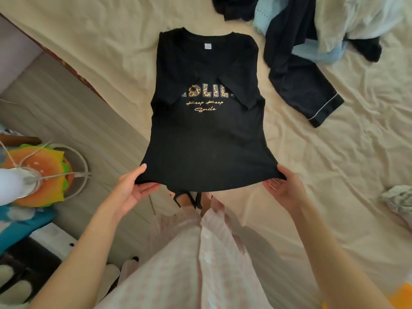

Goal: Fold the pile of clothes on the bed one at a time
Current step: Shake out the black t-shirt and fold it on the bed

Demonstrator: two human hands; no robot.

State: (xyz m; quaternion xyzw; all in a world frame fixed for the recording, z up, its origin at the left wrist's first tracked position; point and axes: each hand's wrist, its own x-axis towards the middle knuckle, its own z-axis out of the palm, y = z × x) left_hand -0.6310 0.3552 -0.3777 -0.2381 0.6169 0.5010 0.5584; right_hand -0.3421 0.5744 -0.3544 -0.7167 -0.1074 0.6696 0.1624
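A black T-shirt (207, 139) with gold lettering lies front up on the cream bed sheet (100, 52), collar away from me. Both sleeves are folded inward across the chest, partly covering the print. My left hand (133, 188) grips the hem's left corner and my right hand (283, 186) grips the right corner, lifting the bottom edge off the bed. A pile of unfolded clothes (312, 36), dark and light blue, lies at the far right, with a dark piped sleeve (321, 105) trailing toward me.
A crumpled pale garment (396, 199) sits at the right edge of the bed. Left of the bed is a wooden floor (55, 103) with a burger-shaped cushion (42, 172), a white fan and a blue item.
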